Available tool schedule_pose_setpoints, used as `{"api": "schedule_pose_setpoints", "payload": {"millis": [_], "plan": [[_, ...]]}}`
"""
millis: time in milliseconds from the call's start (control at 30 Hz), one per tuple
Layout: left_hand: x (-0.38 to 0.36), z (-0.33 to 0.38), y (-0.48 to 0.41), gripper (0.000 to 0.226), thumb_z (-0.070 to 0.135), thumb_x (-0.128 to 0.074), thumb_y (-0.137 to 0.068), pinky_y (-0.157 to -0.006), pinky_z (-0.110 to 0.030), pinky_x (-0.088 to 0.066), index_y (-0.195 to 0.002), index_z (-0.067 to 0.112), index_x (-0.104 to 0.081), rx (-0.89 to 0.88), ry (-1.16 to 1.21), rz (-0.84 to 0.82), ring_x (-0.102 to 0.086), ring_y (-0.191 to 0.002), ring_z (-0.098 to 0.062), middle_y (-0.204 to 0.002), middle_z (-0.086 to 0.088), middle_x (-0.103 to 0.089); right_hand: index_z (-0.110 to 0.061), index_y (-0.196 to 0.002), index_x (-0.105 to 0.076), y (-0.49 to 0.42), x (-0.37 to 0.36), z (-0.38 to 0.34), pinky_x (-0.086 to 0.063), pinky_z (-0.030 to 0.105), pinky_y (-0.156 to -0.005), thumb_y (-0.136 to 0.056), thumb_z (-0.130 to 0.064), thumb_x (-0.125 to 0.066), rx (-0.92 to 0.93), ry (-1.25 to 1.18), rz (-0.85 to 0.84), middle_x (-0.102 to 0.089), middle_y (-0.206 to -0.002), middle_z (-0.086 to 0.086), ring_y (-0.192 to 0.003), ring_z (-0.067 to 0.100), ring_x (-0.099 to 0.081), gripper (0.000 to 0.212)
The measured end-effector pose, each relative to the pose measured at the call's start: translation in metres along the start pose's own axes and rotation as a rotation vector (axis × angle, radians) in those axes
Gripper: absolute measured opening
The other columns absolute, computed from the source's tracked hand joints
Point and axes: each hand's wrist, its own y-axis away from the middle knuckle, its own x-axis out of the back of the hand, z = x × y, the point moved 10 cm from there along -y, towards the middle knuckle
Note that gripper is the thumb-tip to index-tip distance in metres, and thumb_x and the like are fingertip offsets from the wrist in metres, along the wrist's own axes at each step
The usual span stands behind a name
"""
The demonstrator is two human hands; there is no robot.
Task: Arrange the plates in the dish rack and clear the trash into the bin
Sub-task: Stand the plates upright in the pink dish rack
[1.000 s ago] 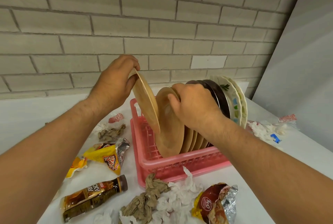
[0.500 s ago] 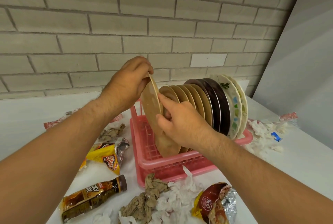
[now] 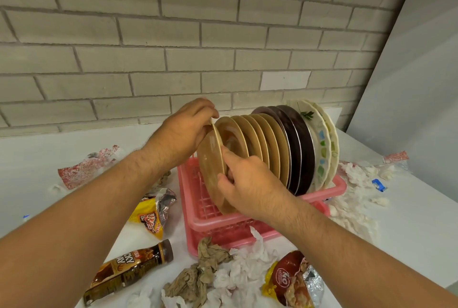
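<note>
A pink dish rack [image 3: 238, 228] stands on the white table and holds a row of upright plates: several tan ones [image 3: 262, 139], dark brown ones [image 3: 297, 141] and pale patterned ones [image 3: 322, 149]. The frontmost tan plate [image 3: 210, 166] stands on edge at the rack's left end. My left hand [image 3: 183, 131] pinches its top rim. My right hand [image 3: 245, 181] grips its right edge, fingers between it and the plate behind. Trash lies around the rack: a brown bottle [image 3: 128, 273], a yellow snack bag [image 3: 153, 216], a red snack bag [image 3: 292, 280], crumpled tissues [image 3: 238, 270] and brown paper [image 3: 198, 275].
A red-and-white wrapper [image 3: 84, 169] lies at the left, more white tissue [image 3: 357, 196] and a small blue piece [image 3: 378, 185] at the right. A brick wall runs behind the table and a grey panel stands on the right. No bin is in view.
The tan plate in my left hand has come right and down into the rack beside the other tan plates. My right hand left the neighbouring plate and took this plate's edge.
</note>
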Motion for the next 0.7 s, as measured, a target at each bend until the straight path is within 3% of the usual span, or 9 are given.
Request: {"api": "schedule_pose_setpoints", "payload": {"millis": [167,267,500,700], "plan": [[-0.024,0.001,0.011,0.038,0.012,-0.05,-0.095,-0.102,-0.016,-0.027,-0.133,0.017,-0.051,0.014,0.087,-0.098,-0.042,-0.131,-0.018,-0.142,-0.003,-0.046,-0.018,-0.123,-0.047,0.004,-0.009,0.009,-0.058,0.036,-0.062,-0.093,-0.025,-0.05,-0.046,-0.014,-0.035,-0.059,-0.066,-0.001,-0.058,0.013,-0.061,0.03],[-0.031,-0.002,0.012,0.039,0.015,-0.042,-0.099,-0.107,-0.009,-0.016,-0.138,0.019,-0.047,0.055,0.186,-0.115,-0.032,-0.137,-0.01,-0.147,0.002,-0.041,-0.018,-0.114,-0.051,0.006,-0.009,0.013,-0.059,0.037,-0.062,-0.092,-0.024,-0.052,-0.072,-0.035,-0.046,-0.06,-0.067,0.0,-0.058,0.014,-0.062,0.022],[-0.036,-0.002,0.01,0.039,0.024,-0.038,-0.101,-0.111,-0.014,-0.017,-0.139,0.021,-0.046,0.203,0.371,-0.113,-0.028,-0.137,0.0,-0.147,0.007,-0.04,-0.02,-0.105,-0.059,0.015,0.002,0.018,-0.059,0.032,-0.063,-0.091,-0.041,-0.056,-0.107,-0.042,-0.019,-0.063,-0.065,-0.004,-0.059,0.01,-0.064,0.025],[-0.035,-0.001,0.007,0.037,0.025,-0.04,-0.101,-0.112,-0.02,-0.021,-0.136,0.02,-0.049,0.271,0.442,-0.114,-0.033,-0.135,-0.002,-0.144,0.006,-0.044,-0.02,-0.112,-0.061,0.02,0.033,0.021,-0.058,0.031,-0.074,-0.094,-0.039,-0.053,-0.1,-0.088,0.071,-0.065,-0.062,-0.004,-0.064,0.009,-0.067,0.028]]}}
